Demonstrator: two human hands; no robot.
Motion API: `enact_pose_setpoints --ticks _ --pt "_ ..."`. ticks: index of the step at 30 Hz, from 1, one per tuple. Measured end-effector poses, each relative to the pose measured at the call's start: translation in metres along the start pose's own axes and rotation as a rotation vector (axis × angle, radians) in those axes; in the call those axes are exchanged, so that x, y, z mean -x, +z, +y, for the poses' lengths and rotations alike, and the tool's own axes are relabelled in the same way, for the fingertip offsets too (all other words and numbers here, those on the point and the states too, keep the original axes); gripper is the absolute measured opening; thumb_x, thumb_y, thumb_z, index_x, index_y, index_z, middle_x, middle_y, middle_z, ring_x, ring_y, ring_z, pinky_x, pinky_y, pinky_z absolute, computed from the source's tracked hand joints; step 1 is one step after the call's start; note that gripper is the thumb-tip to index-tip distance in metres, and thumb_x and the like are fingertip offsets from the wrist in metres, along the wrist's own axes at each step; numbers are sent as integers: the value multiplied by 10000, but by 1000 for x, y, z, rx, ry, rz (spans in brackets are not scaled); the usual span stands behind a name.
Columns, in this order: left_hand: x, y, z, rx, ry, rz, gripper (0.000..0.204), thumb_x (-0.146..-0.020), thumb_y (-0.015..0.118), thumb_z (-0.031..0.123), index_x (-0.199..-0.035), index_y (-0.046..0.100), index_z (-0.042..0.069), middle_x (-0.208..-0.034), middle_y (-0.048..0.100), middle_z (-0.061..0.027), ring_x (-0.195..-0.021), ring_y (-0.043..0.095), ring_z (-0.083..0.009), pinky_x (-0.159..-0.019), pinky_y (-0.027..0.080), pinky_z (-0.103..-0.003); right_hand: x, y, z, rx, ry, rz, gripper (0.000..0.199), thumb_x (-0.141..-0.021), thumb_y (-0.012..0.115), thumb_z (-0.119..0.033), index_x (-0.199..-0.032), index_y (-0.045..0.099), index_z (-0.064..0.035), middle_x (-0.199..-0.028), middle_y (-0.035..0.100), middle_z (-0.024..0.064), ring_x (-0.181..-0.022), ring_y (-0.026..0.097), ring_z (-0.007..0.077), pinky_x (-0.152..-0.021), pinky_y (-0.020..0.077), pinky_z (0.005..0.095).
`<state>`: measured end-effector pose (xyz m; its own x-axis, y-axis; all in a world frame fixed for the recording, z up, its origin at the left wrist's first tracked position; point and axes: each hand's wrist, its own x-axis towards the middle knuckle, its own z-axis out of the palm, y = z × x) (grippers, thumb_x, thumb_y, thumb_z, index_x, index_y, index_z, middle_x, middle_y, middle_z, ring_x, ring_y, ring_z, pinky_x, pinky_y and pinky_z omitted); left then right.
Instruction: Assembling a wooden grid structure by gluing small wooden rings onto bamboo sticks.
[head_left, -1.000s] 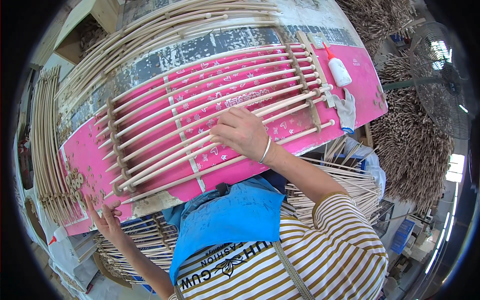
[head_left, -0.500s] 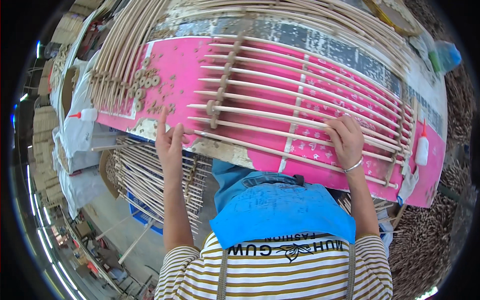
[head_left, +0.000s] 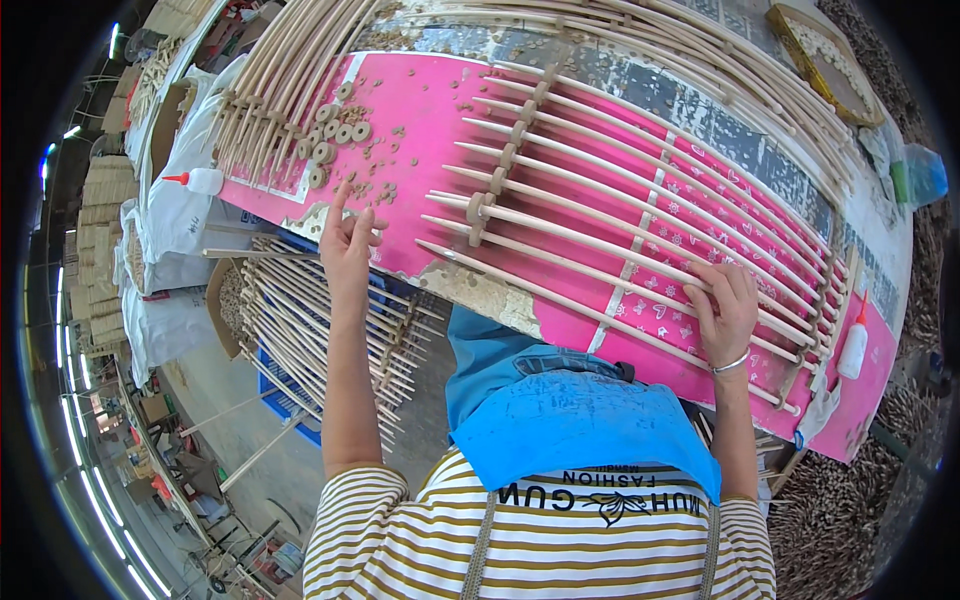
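Note:
Several pale wooden rods [head_left: 590,225] with tapered left ends lie side by side across a pink board [head_left: 430,100]. Near their left ends they pass through a row of brown wooden pieces [head_left: 507,155]; a second row [head_left: 828,290] joins them at the right. My right hand [head_left: 725,310] has its fingers closed over one of the near rods, towards the right. Left of the rod tips, my left hand [head_left: 348,240] hovers at the board's front edge, fingers apart, index finger stretched towards scattered small brown bits [head_left: 375,190]. I see nothing held in it.
Brown wooden rings [head_left: 323,153] lie beside another rod bundle [head_left: 285,90] at the back left. Red-tipped white bottles stand out at left [head_left: 205,181] and right [head_left: 853,345]. More rods [head_left: 330,330] rest over a blue crate [head_left: 290,400] below. A yellow-rimmed tray [head_left: 822,60] sits far right.
The view has shifted, so the board appears further right and lower. My left hand has come away from the nearest rod's tip towards the small bits. My right hand stays on the rods.

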<state>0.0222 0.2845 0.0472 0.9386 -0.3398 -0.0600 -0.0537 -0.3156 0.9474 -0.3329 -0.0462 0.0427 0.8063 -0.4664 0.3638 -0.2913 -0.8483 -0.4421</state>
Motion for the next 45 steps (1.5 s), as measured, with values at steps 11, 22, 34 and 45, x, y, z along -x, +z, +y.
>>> enact_pose_setpoints --ticks 11,22,34,45 --pt "-92 -45 -25 -751 483 321 534 -898 789 197 -1398 631 98 -1217 664 -112 -1164 627 -310 -1020 483 -451 6 -10 -14 77 -23 54 306 -813 835 -146 -1095 755 -58 -1012 687 112 -968 642 300 -887 469 423" --pt "-122 -72 -64 -926 410 388 318 -878 799 251 -1123 686 82 -1055 662 -121 -1030 650 -338 -899 517 -458 64 -6 -51 -36 22 -189 351 -753 856 -132 -1076 740 -61 -988 676 114 -953 626 300 -806 459 395" --pt "30 -6 -11 285 -280 -193 337 -1053 664 242 -1321 671 37 -1016 699 5 -928 638 -70 -812 512 -248 71 1 -49 -240 164 -125 175 -848 780 -12 -1008 713 -26 -947 670 136 -848 673 290 -723 545 376" --pt "56 2 -4 348 -403 -305 268 -1047 680 274 -1201 716 58 -962 709 10 -875 632 -53 -780 502 -212 68 -2 -52 -224 130 -166 202 -830 803 -40 -1013 716 -44 -958 676 139 -865 681 325 -726 544 404"
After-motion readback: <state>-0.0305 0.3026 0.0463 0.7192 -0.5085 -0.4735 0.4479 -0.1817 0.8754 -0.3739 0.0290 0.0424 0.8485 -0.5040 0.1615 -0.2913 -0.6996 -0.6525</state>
